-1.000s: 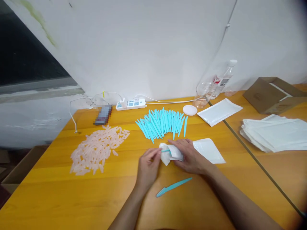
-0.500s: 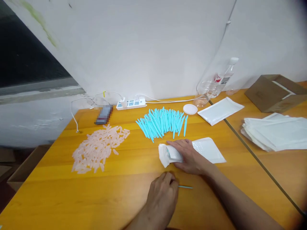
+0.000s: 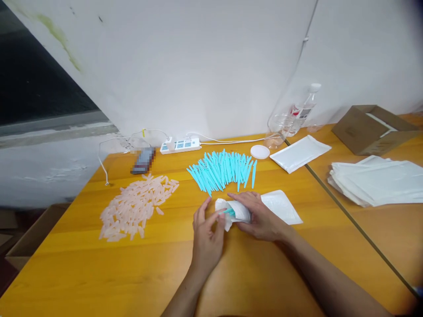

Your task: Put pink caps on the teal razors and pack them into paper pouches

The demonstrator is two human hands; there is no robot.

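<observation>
My right hand [image 3: 256, 215] is wrapped round a rolled white plastic bag [image 3: 242, 211] whose mouth faces left. Ends of several slim turquoise plastic sticks [image 3: 230, 212] show inside that mouth. My left hand [image 3: 208, 233] is at the opening, fingers spread, with the index finger reaching to the stick ends and the thumb by the bag's lip. Whether the thumb and finger touch a stick or the plastic is hard to make out. Behind the hands lies a fanned pile of turquoise sticks [image 3: 221, 171]. A flat white bag [image 3: 280, 207] lies to the right, partly behind my right hand.
Pale pink pieces [image 3: 135, 209] are heaped at left, near a blurred dark device [image 3: 143, 160]. A power strip [image 3: 180, 145] stands by the wall. Further right are a round lid [image 3: 260, 152], a bottle [image 3: 302, 112], a white packet [image 3: 300, 153], stacked bags [image 3: 380, 180] and a cardboard box [image 3: 372, 130].
My left hand has lifted from the table to the bag's mouth, its fingers spreading. The single turquoise stick by it has left the tabletop. The right hand keeps hold of the bag.
</observation>
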